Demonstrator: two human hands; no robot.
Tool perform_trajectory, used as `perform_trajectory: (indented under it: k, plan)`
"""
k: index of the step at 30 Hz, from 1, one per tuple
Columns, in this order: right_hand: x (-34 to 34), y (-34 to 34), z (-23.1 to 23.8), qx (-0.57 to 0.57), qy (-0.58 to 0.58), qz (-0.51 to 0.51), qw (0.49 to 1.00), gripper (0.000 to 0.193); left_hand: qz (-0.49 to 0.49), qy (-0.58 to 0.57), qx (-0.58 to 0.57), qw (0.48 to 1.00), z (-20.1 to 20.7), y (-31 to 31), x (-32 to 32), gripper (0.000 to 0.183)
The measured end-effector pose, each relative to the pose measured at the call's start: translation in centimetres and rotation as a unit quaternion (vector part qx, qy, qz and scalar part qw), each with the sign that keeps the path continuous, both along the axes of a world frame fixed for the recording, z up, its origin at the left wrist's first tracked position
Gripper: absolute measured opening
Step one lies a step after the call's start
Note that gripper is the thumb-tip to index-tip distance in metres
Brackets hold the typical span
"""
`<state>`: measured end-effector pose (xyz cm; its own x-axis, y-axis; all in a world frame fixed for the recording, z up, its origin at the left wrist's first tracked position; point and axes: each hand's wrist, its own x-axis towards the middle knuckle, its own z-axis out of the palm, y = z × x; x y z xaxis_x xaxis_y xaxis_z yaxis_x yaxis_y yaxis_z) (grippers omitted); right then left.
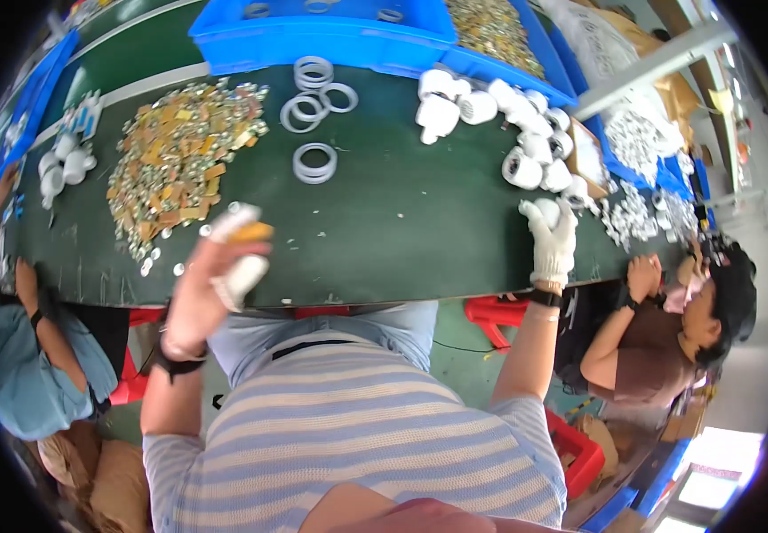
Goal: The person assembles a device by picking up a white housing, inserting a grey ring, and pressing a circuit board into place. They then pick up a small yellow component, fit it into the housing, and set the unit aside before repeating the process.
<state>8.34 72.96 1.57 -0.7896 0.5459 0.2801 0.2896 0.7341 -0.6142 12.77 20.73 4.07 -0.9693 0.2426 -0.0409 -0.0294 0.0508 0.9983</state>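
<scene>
My left hand (199, 289) is raised over the front of the table, right of a pile of small boards (173, 155), and is smeared by motion. White and orange covers show on its fingers. Its thumb stands apart from the other fingers, and I make out nothing between them. My right hand (553, 249), in a white knit glove, is at the table's right. Its thumb and fingers curve around a white rounded part (546, 210). Just beyond it lies a cluster of white bulb-shaped housings (535, 147).
Several translucent rings (314, 163) lie mid-table. Blue bins (322, 44) line the back. Small white parts (630, 218) are heaped at the right edge. A person (668, 338) sits at my right, another (37, 355) at my left. Red stools (497, 315) stand below the table.
</scene>
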Motion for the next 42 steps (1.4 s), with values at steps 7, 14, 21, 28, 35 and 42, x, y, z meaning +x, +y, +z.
perform_trajectory:
  k: [7,14,21,28,35,42]
  plan:
    - [2.2,-20.4,3.9,-0.274,0.061,0.481,0.831,0.064,-0.135,-0.329,0.377,0.856,-1.9,6.4,0.9,0.064]
    - [-8.7,-26.2,0.9,0.000,0.064,0.548,0.834,0.045,-0.100,-0.280,0.427,0.854,-0.1,2.2,1.0,0.065]
    - [-6.3,-25.6,2.1,-0.272,0.095,0.472,0.833,0.049,0.024,-0.176,0.250,0.952,-1.0,0.0,2.4,0.057]
    - [1.1,-23.5,3.7,-0.759,-0.051,0.371,0.532,0.064,-0.030,-0.092,0.108,0.989,0.5,2.6,1.8,0.073]
    - [1.9,-22.6,3.1,-0.822,-0.147,0.377,0.402,0.050,-0.071,0.313,-0.301,0.898,2.1,3.1,0.8,0.067]
    - [0.4,-22.8,2.4,-0.783,-0.285,0.423,0.357,0.048,-0.150,0.351,-0.420,0.823,2.8,2.1,1.0,0.058]
